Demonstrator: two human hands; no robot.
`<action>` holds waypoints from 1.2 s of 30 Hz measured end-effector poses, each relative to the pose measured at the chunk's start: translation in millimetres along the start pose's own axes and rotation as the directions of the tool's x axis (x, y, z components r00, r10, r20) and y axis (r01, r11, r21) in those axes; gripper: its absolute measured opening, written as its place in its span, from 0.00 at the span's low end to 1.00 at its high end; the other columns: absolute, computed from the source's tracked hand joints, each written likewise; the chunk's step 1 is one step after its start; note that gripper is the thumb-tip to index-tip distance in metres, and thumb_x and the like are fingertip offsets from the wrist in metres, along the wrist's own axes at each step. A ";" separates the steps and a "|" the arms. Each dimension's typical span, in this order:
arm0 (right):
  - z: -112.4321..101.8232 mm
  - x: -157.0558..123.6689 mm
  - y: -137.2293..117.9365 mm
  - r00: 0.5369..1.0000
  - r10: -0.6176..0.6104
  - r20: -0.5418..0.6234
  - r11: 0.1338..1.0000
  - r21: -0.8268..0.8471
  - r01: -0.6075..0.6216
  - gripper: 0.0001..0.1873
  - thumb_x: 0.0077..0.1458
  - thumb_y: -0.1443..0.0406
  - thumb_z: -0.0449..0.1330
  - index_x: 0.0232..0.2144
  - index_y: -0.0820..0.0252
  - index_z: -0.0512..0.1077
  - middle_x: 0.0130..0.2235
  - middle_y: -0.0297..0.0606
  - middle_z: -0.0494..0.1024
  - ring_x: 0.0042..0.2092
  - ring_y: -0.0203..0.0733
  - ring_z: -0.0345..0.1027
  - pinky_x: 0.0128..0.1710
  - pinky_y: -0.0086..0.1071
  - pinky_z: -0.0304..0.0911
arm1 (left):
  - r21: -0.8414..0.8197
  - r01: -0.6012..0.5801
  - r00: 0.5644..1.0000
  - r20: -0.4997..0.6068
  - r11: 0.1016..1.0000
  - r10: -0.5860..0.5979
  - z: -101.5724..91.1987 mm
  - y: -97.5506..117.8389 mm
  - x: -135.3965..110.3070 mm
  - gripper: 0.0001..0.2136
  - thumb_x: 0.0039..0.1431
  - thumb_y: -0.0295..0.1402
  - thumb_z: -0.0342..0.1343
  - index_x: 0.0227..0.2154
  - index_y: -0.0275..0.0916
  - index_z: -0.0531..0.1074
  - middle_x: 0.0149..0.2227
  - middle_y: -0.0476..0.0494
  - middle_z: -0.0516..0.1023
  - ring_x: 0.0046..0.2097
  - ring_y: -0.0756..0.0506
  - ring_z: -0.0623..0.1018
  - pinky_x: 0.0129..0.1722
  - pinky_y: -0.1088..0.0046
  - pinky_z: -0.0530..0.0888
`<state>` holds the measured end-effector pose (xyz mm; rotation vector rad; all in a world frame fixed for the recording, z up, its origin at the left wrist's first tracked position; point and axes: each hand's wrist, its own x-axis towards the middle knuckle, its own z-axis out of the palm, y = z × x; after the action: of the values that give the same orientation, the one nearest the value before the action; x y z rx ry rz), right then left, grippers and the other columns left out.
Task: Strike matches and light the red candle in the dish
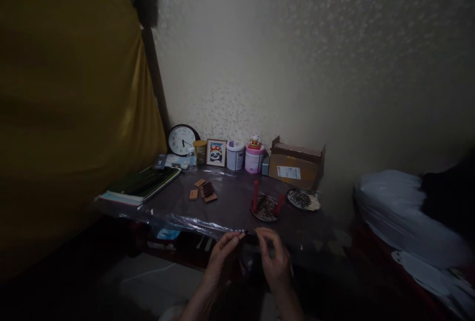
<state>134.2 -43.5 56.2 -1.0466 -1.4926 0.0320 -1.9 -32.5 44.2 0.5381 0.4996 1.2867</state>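
LH [224,249] has a small brownish piece [242,236] pinched between thumb and fingers, just off the front edge of the tabletop [230,197]. RH [274,256] is right beside it, thumb and fingertips drawn together, but tbh can't tell if there's a thin stick in there, too dark. Imo the trick rn is a firm pinch on the piece w/ the edge poking out toward the RH, fingertips kept well back from it, and short controlled moves. Prob worth doing it nearer the dish [269,220] w/ the red candles [256,195] so bits don't hit the floor. Btw more light = better aim. Spare small squares [208,190] are on the tabletop, left of the dish.
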 end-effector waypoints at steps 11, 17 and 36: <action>6.6 -5.1 50.7 0.984 0.176 0.004 0.981 -0.078 -0.175 0.09 0.56 0.61 0.53 0.30 0.57 0.72 0.31 0.38 0.79 0.34 0.41 0.73 0.36 0.32 0.67 | 0.052 -0.018 1.000 0.008 0.998 0.018 6.1 10.1 -4.1 0.08 0.46 0.30 0.62 0.31 0.35 0.75 0.33 0.41 0.81 0.37 0.47 0.78 0.40 0.74 0.69; -0.5 6.7 41.6 0.967 0.225 -0.120 0.973 0.077 -0.217 0.08 0.53 0.61 0.56 0.29 0.59 0.71 0.30 0.37 0.77 0.34 0.40 0.71 0.36 0.32 0.66 | 0.041 -0.013 0.999 -0.038 0.999 0.014 -8.9 7.1 -3.1 0.08 0.44 0.30 0.64 0.29 0.35 0.76 0.33 0.42 0.81 0.38 0.45 0.78 0.41 0.72 0.69; -4.7 -1.9 -10.9 0.996 -0.090 -0.026 0.994 0.064 0.091 0.08 0.55 0.73 0.54 0.35 0.56 0.68 0.36 0.38 0.77 0.40 0.38 0.71 0.41 0.33 0.66 | 0.038 -0.013 0.999 0.046 0.999 0.011 3.8 5.9 -8.4 0.06 0.49 0.29 0.59 0.32 0.35 0.75 0.34 0.42 0.80 0.37 0.45 0.77 0.41 0.71 0.69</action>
<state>131.5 -53.6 62.2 -0.9232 -1.5066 0.0042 -5.7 -39.9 51.3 0.6028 0.4842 1.2752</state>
